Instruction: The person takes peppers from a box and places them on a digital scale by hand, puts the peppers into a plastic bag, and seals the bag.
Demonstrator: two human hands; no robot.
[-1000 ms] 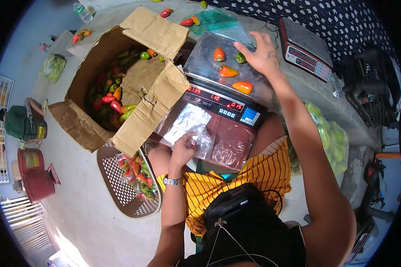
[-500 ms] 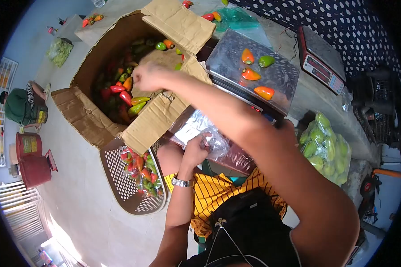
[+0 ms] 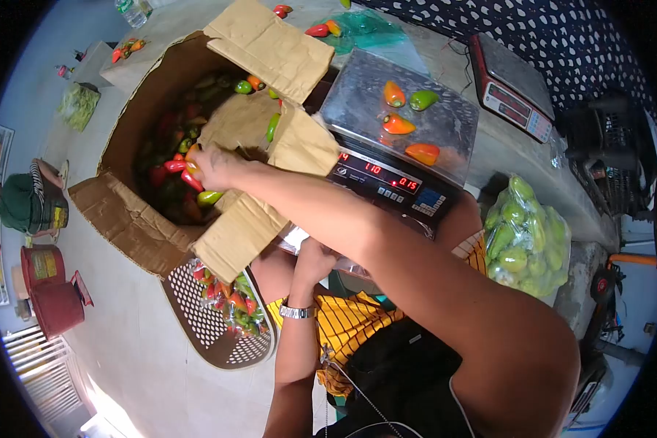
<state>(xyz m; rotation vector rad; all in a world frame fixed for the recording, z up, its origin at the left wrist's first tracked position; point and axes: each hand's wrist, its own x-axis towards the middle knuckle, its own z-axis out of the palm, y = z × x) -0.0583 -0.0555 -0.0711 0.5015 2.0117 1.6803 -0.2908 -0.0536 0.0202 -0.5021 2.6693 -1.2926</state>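
Observation:
My right hand (image 3: 215,166) is inside the cardboard box (image 3: 135,223), its fingers curled on a pepper (image 3: 192,155) among red, orange and green ones. The fingertips are partly hidden. In front of my lap, my left hand (image 3: 315,261) is closed on a clear plastic bag (image 3: 294,238), which my right forearm partly covers. Several loose peppers, among them a green pepper (image 3: 423,100) and an orange pepper (image 3: 422,153), lie on the metal plate of a digital scale (image 3: 336,102). Its red display is lit.
A plastic basket (image 3: 190,321) with bagged peppers stands below the box. To the right sits a clear bag of green vegetables (image 3: 525,241). A second scale (image 3: 515,80) is at the back right, near a green plastic bag (image 3: 365,29). Red containers (image 3: 55,303) stand at left.
My right hand has moved lower and left onto the peppers in the box. My right forearm has lowered, uncovering the scale's display and hiding more of the plastic bag. The camera view has shifted slightly.

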